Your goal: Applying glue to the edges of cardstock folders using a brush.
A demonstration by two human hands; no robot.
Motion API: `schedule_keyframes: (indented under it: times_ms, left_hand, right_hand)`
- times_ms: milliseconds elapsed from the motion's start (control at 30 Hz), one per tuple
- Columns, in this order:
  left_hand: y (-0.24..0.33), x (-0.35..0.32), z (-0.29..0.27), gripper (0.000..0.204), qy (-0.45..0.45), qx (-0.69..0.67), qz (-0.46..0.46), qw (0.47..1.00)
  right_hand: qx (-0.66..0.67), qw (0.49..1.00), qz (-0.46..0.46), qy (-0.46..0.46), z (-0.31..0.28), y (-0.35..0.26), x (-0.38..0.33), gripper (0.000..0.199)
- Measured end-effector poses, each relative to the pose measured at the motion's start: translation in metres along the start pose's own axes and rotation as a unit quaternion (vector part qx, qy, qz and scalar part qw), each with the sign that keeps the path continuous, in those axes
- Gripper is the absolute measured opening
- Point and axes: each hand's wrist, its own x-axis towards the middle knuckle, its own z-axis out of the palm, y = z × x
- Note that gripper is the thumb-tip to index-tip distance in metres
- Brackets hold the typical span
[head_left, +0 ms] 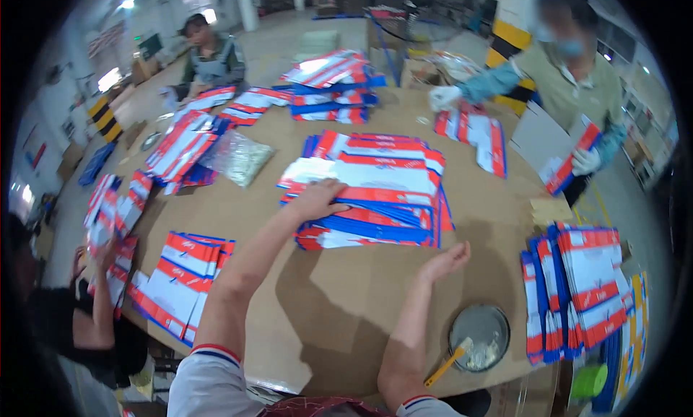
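Note:
In front of me a pile of flat printed cardboard pieces (390, 175), red, white and blue, lies on the brown table. My left hand (321, 199) rests on the pile's left part, fingers laid over the top and thumb apart near the blue edges. My right hand (446, 262) hovers to the right of the pile's near corner, touching nothing, its fingers loosely bent and a little blurred. A round dark pan (465, 322) with pale paste stands nearer my right forearm, and a yellow-handled brush or spatula (446, 365) leans over its rim.
More cardboard stacks lie at the right (588, 287), left (180, 280) and far side (332, 92). A clear plastic bag (242, 158) sits left of the middle pile. A gloved co-worker (577, 92) holds cardboard at right; two more people work at the left.

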Motion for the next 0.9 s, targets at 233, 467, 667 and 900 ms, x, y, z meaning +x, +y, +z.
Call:
schedule_keyframes:
  times_ms: [233,467,667,900]
  left_hand:
    - [0.026,-0.028,-0.016,0.027,0.082,0.154,0.087,0.981]
    - [0.121,-0.193,-0.043,0.039,0.152,0.215,0.068,0.962]
    - [0.174,-0.335,0.006,0.045,0.012,0.098,-0.016,0.995]
    - [0.171,-0.372,0.028,0.049,0.050,-0.173,-0.100,0.979]
  right_hand:
    - [0.067,0.998,-0.012,-0.016,-0.008,-0.014,-0.003,0.037]
    - [0.072,0.978,-0.132,-0.143,-0.061,-0.104,-0.041,0.031]
    - [-0.263,0.648,-0.350,-0.623,-0.158,-0.155,-0.133,0.033]
    - [-0.411,0.521,-0.412,-0.624,-0.225,-0.081,-0.151,0.037]
